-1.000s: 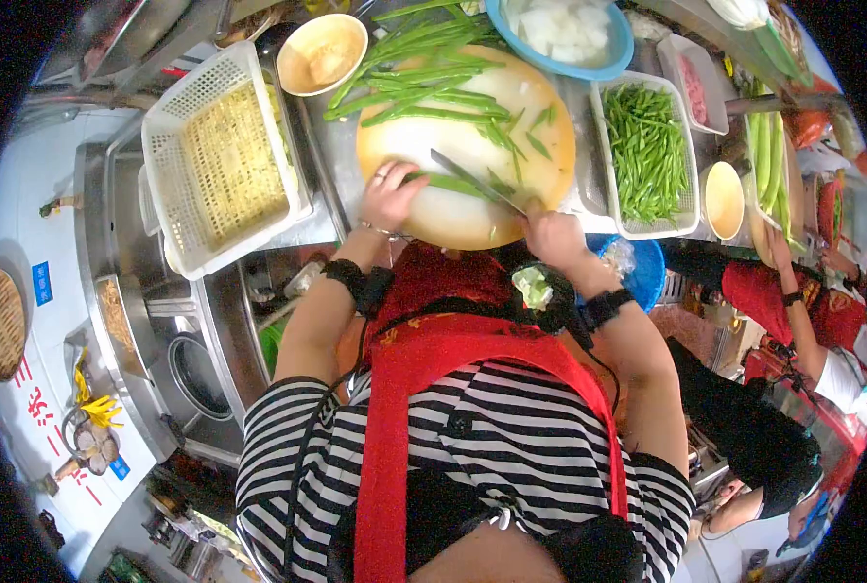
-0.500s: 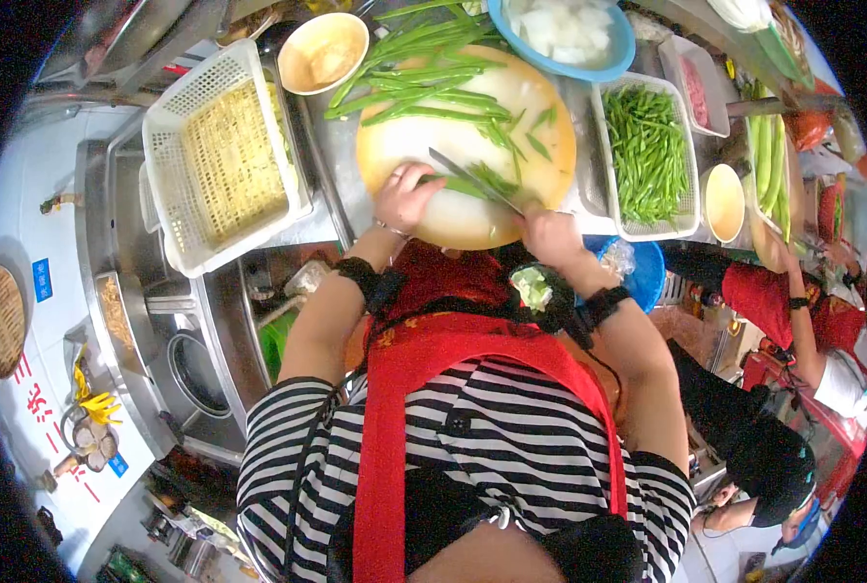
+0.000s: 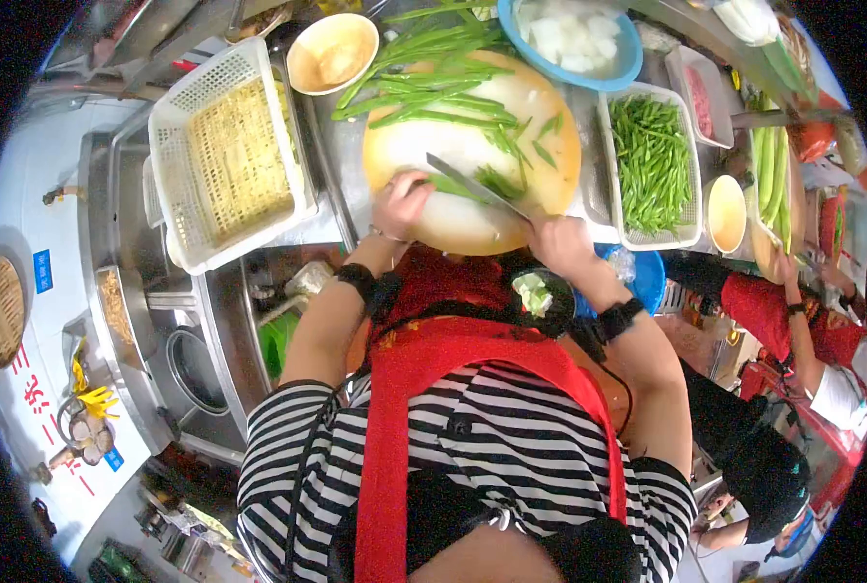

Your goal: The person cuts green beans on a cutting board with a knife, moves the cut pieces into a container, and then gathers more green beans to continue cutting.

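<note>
My right hand (image 3: 560,243) is closed round the handle of a kitchen knife (image 3: 474,185), whose blade slants across the round yellowish cutting board (image 3: 453,222). At the board's left edge, my left hand (image 3: 401,206) curls its fingers down on a small bunch of green beans (image 3: 445,187), close to the blade. Sliced bean pieces (image 3: 501,179) lie just beyond the knife. Whole long green beans (image 3: 438,97) spread over the far side of the board and past its edge. The bunch is partly hidden under my left fingers.
A white basket (image 3: 696,209) of sliced beans stands right of the board, beside a cream bowl (image 3: 726,216). A blue bowl (image 3: 632,63) of white chunks is behind. Left are a beige bowl (image 3: 302,68) and white basket (image 3: 166,146). Another person's arm (image 3: 798,330) works far right.
The whole view has shifted slightly, with the board and containers a little further right. Both hands keep their grips, and the knife stays beside the bean bunch.
</note>
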